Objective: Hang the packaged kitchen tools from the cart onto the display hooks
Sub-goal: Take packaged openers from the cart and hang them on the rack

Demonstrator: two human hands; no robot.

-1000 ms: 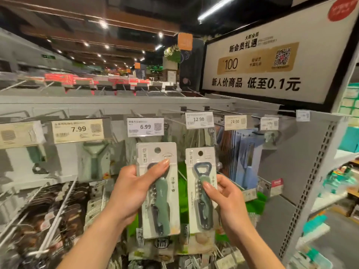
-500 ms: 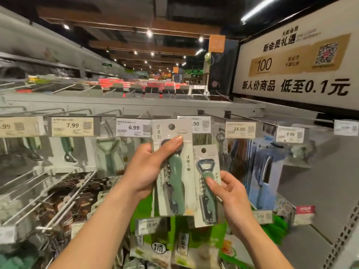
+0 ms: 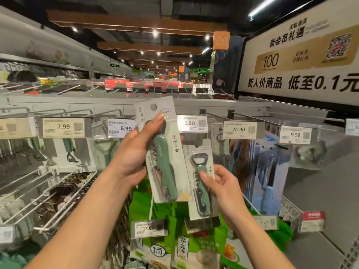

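The left hand (image 3: 134, 158) now grips its corkscrew pack (image 3: 165, 152) higher, level with the hooks (image 3: 252, 118) for hanging, while the right hand (image 3: 223, 187) pinches a second pack (image 3: 202, 183).

A large white sign (image 3: 303, 74) fills the upper right. It bears a gold panel marked 100, a QR code (image 3: 339, 45) and black Chinese characters. An orange hanging sign (image 3: 221, 40) sits just left of it, below wooden ceiling beams (image 3: 136, 23) dotted with spotlights. Price tags run along the shelf front: a 7.99 tag (image 3: 63, 127), a 6.99 tag (image 3: 121, 127), a 24.90 tag (image 3: 239, 129) and a 9.99 tag (image 3: 295, 134). Lower down are a 15.90 tag (image 3: 149, 228) and a 5.99 tag (image 3: 265, 222), with green bags (image 3: 206, 247) between and below them. A red label (image 3: 313, 217) sits further right.
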